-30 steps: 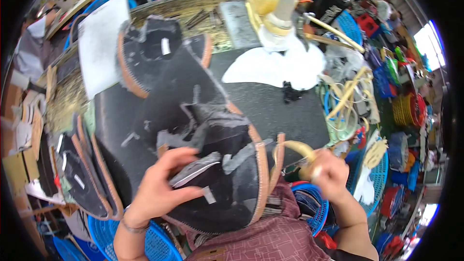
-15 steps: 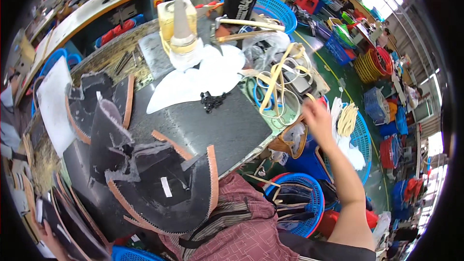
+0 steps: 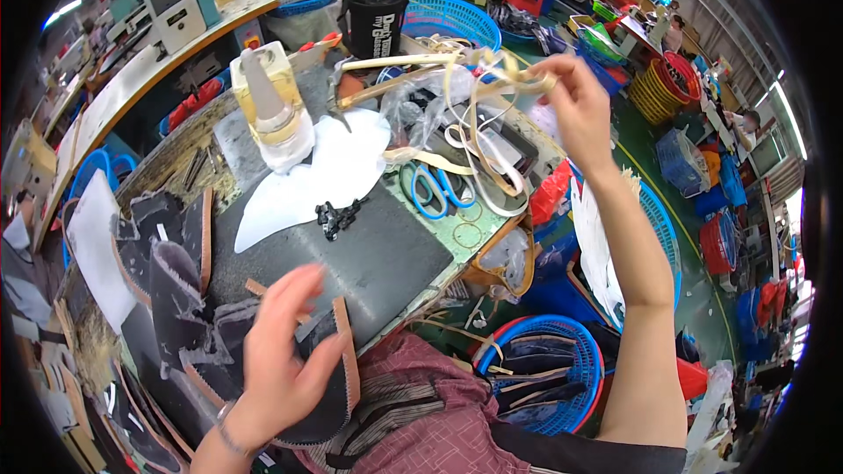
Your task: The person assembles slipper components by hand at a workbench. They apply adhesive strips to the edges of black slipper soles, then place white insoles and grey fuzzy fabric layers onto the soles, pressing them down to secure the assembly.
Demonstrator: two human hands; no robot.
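My right hand (image 3: 581, 118) is raised over the table's right side, fingers closed on a bundle of cream and yellowish strips (image 3: 507, 79). The strips hang in loops down toward a pair of blue-handled scissors (image 3: 430, 195). My left hand (image 3: 285, 360) hovers with fingers apart and nothing in it. Beneath it lies a black fleece-lined shoe upper (image 3: 329, 399) with brown zigzag-cut edges, partly hidden by the hand. More black upper pieces (image 3: 176, 276) lie to its left. Small black bits (image 3: 338, 218) are heaped on the dark work mat (image 3: 386, 254).
At the back stand a cone-topped yellowish container (image 3: 268, 105) on white sheeting, a hammer (image 3: 395, 83) and a black-sleeved bottle (image 3: 376, 22). To my right are a blue basket of black pieces (image 3: 584, 333) and a brown-rimmed bin (image 3: 500, 259) at the table edge.
My left hand has come from the stacked pieces at the lower left to above the black upper. The right hand has moved up and now lifts the strips, uncovering the scissors. The view has shifted.
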